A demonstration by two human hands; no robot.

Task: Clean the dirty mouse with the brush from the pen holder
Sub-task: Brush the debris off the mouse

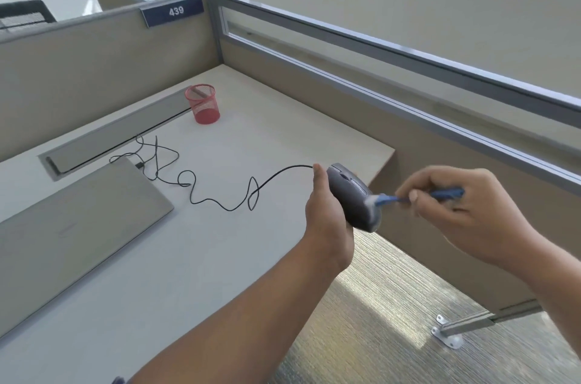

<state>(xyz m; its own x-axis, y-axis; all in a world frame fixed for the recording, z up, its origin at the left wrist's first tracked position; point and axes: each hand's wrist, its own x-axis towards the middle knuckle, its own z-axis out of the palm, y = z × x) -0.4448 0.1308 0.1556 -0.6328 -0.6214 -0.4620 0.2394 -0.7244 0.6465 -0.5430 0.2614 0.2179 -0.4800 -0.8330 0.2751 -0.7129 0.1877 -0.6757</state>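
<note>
Left hand [327, 214] holding mouse [349, 198], laptop [72, 223] beside

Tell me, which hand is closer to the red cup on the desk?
The left hand. It holds the mouse over the desk edge, nearer the red cup. The right hand, holding the brush, is farther out, beyond the desk.

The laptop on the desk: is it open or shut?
Shut. The laptop lies flat on the desk, lid down, no screen or keyboard showing.
</note>
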